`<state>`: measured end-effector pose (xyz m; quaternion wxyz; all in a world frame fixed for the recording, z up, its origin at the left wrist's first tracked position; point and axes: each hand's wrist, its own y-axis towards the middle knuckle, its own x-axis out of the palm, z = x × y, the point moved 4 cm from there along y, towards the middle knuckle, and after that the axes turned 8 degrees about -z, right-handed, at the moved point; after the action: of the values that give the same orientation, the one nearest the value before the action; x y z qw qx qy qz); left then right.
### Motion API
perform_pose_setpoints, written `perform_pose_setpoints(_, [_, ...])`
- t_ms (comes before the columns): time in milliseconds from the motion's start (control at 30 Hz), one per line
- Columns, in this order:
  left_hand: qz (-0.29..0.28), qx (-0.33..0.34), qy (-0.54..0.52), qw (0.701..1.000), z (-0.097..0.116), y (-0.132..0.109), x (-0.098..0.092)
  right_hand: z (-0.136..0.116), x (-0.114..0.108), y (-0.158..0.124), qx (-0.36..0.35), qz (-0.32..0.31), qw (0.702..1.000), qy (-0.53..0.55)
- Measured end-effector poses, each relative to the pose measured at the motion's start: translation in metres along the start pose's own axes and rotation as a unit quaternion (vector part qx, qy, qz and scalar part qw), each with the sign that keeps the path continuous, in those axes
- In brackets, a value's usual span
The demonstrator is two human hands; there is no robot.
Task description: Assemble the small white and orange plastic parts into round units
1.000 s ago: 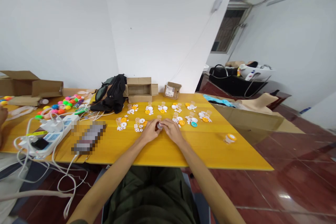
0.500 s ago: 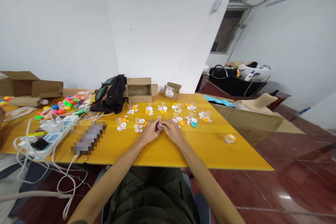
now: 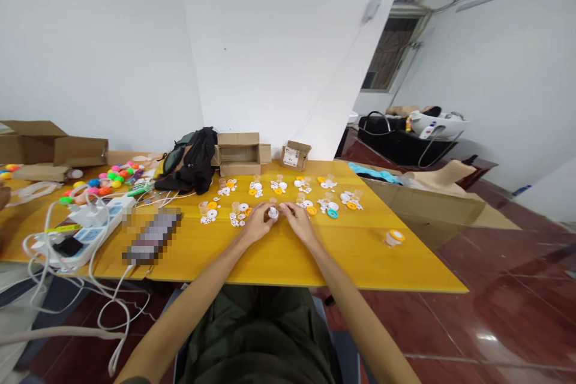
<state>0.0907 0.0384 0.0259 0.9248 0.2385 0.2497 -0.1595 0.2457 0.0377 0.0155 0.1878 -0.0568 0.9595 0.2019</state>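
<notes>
My left hand (image 3: 257, 222) and my right hand (image 3: 296, 220) meet over the middle of the yellow table (image 3: 279, 255). Between their fingertips sits a small round white piece (image 3: 273, 212), pinched from both sides just above the tabletop. Behind the hands lie several small groups of white, orange and teal discs and little clear cups (image 3: 288, 192), spread in two rows. A single orange-lidded clear cup (image 3: 395, 236) stands alone to the right of my right hand.
A black bag (image 3: 191, 159), cardboard boxes (image 3: 240, 153) and a small box (image 3: 294, 155) line the far edge. At the left are a power strip with white cables (image 3: 83, 231), bright balls (image 3: 105, 183) and another person's hand (image 3: 3, 197). A large carton (image 3: 432, 201) stands right of the table.
My hands have shifted slightly forward and the small white piece now shows between the fingertips, where before they were closed tightly around it.
</notes>
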Motion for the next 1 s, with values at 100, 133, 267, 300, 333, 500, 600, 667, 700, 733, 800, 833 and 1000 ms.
perform_pose_setpoints(100, [0.013, -0.005, -0.041, 0.999, 0.001, 0.002, -0.004, 0.006, 0.004, 0.001, 0.054, -0.049, 0.989, 0.126])
perform_pose_setpoints(133, [0.015, -0.01, -0.054, 0.998, 0.001, 0.002, -0.004, 0.007, 0.006, 0.001, 0.069, -0.06, 0.981, 0.172])
perform_pose_setpoints(267, [0.014, -0.029, -0.106, 0.994, -0.002, 0.005, -0.003, 0.01, 0.01, -0.001, 0.11, -0.072, 0.944, 0.302])
perform_pose_setpoints(300, [0.012, -0.032, -0.12, 0.992, -0.002, 0.005, -0.003, 0.01, 0.011, -0.002, 0.115, -0.071, 0.938, 0.319])
perform_pose_setpoints(333, [0.01, -0.035, -0.133, 0.99, -0.003, 0.005, -0.002, 0.01, 0.011, -0.002, 0.12, -0.068, 0.933, 0.331])
perform_pose_setpoints(500, [0.005, -0.045, -0.166, 0.985, -0.006, 0.005, -0.002, 0.012, 0.011, -0.003, 0.141, -0.057, 0.922, 0.356])
perform_pose_setpoints(600, [0.002, -0.055, -0.164, 0.985, -0.006, 0.006, -0.003, 0.011, 0.012, -0.003, 0.14, -0.065, 0.917, 0.367])
perform_pose_setpoints(667, [0.001, -0.061, -0.157, 0.986, -0.006, 0.006, -0.004, 0.01, 0.012, -0.004, 0.14, -0.068, 0.914, 0.375])
perform_pose_setpoints(700, [-0.001, -0.064, -0.154, 0.986, -0.005, 0.006, -0.004, 0.01, 0.012, -0.004, 0.141, -0.068, 0.913, 0.377])
perform_pose_setpoints(733, [-0.003, -0.065, -0.152, 0.986, -0.005, 0.006, -0.004, 0.009, 0.012, -0.004, 0.141, -0.067, 0.913, 0.377])
perform_pose_setpoints(800, [-0.009, -0.069, -0.15, 0.986, -0.004, 0.006, -0.004, 0.008, 0.011, -0.004, 0.141, -0.069, 0.916, 0.37])
perform_pose_setpoints(833, [-0.011, -0.069, -0.149, 0.986, -0.004, 0.006, -0.004, 0.008, 0.011, -0.004, 0.141, -0.07, 0.918, 0.364])
perform_pose_setpoints(1000, [-0.013, -0.063, -0.146, 0.987, -0.004, 0.005, -0.005, 0.007, 0.013, -0.004, 0.141, -0.076, 0.924, 0.346])
